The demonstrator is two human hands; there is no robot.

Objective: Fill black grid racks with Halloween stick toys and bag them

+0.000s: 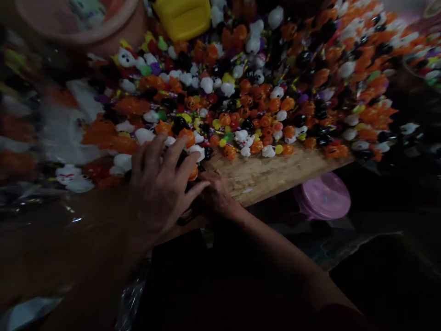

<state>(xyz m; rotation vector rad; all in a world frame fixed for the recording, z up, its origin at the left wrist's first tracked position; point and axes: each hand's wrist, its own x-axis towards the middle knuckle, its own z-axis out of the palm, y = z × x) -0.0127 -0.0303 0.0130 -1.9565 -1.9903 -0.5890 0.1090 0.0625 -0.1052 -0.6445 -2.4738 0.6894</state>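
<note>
As far as we can judge, plenty is left: the big heap of small glossy orange, white and black plastic figures [255,105] lies loose and mixed on the pale wooden board [272,172]. We see no group clearly set apart as done, so can't call a count.

Clock centred on our left hand [160,177]: heap runs 11 to 3 o'clock, bare board edge at 3. Figures look shiny and rounded; some orange ones have dark pumpkin faces, with yellow, green and purple bits mixed in. Closest to our fingers: small white plastic figure [197,152] at 2 o'clock, small orange plastic piece [193,173] at 3, partly covered.

Left hand is palm down, fingers spread, thumb out; contact unclear, blurred. Right hand [218,191], just past 3 o'clock, is low at the board edge; fingers mostly hidden, so we can't tell whether it pinches anything. Round pink plastic container [325,195] sits further out at 3, below board level.
</note>
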